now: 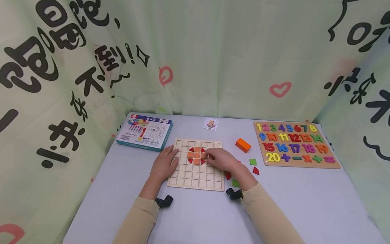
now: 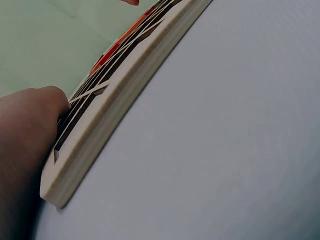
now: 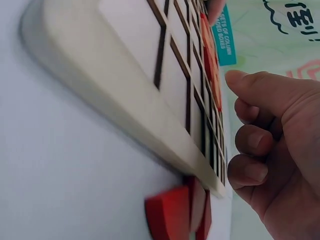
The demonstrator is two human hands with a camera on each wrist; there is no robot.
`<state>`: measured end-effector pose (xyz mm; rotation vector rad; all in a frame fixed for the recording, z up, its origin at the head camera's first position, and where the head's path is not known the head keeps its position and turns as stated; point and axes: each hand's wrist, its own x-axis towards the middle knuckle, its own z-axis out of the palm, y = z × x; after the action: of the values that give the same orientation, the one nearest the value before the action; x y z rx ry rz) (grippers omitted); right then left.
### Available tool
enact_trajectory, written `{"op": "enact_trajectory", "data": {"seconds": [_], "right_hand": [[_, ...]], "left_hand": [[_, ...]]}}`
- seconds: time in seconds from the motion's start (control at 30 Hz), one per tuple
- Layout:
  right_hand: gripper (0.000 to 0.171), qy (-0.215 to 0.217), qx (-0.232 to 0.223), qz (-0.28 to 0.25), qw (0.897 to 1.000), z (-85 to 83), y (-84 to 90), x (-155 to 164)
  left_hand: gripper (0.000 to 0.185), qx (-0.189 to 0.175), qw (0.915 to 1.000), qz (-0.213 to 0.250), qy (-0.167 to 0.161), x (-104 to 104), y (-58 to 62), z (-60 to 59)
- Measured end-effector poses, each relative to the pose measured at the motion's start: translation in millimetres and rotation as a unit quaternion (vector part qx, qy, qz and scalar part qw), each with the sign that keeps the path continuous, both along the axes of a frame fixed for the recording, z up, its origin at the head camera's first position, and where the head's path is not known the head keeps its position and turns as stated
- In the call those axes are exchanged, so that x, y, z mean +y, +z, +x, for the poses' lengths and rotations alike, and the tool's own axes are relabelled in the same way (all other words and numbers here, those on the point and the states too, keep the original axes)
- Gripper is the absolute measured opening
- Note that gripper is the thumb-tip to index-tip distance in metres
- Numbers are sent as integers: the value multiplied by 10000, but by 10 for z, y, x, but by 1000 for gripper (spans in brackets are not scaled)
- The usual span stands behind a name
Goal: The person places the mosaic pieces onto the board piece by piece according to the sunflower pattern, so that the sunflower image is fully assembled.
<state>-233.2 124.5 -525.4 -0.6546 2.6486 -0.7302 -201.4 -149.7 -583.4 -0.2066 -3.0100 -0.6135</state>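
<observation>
Resting flat, fingers relaxed, the left hand (image 1: 164, 165) steadies the grid board's (image 1: 195, 181) left edge. The right hand (image 1: 221, 160), fingers curled, touches the orange and red tiles (image 1: 196, 155) at the board's middle; whether it pinches one I cannot tell. Right of it lie loose pieces (image 1: 253, 166), an orange block (image 1: 242, 145) and a number puzzle (image 1: 295, 144); beyond the left hand, a blue box (image 1: 144, 132).

- At the far left of the table (image 1: 304, 210) you see a blue box (image 1: 144, 132), lying flat.
- At the far right lies a wooden number puzzle board (image 1: 297, 145) with coloured numbers up to 20 and some math signs.
- Near the far edge, in the middle, you have a small picture card (image 1: 211, 123).
- An orange block (image 1: 242, 145) lies between the number board and the centre.
- Behind and at both sides hangs a light green curtain (image 1: 213, 51) with black characters and red hearts.
</observation>
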Motion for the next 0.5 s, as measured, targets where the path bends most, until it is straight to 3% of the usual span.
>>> {"op": "enact_trajectory", "data": {"seconds": [0.2, 0.5], "right_hand": [[16, -315, -122, -76, 9994, 64, 98, 230], [19, -887, -12, -25, 9961, 79, 105, 782]], "left_hand": [[53, -70, 10000, 12, 18, 8, 24, 5], [61, -80, 9998, -127, -107, 7, 33, 8]]}}
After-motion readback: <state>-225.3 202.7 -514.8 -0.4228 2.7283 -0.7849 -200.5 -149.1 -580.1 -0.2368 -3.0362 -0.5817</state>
